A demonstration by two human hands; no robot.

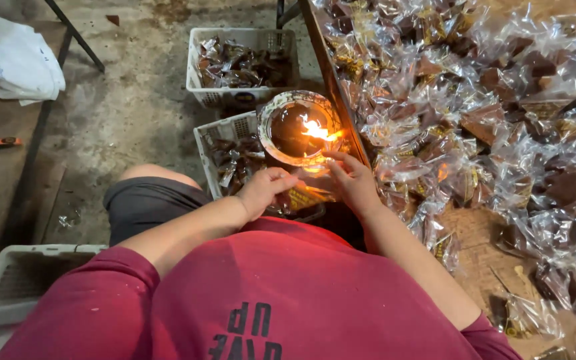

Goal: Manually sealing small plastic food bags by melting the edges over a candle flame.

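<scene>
Between the hands: a small clear packet (311, 181) with a dark sweet and gold print inside, held just below the flame (318, 131)
Left hand (263, 190): fingers curled together and clamped on the packet's left end
Right hand (353, 181): fingers (339, 159) pinched on the packet's right end, close under the fire
Flame: burning at the right side of a round, ash-crusted bowl (299, 128) holding dark liquid (its glow lights the desk edge)
Bowl: sitting over a white plastic basket (225, 150), just beside the desk's edge
Desk (478, 237): to the right, heaped with clear wrapped brown sweets (475, 100)
Baskets: the near one and a second white basket (241, 63) farther off both hold wrapped sweets
Floor (128, 107): bare stained concrete, with an empty white crate (15, 287) at lower left
Person: red shirt, dark shorts
</scene>
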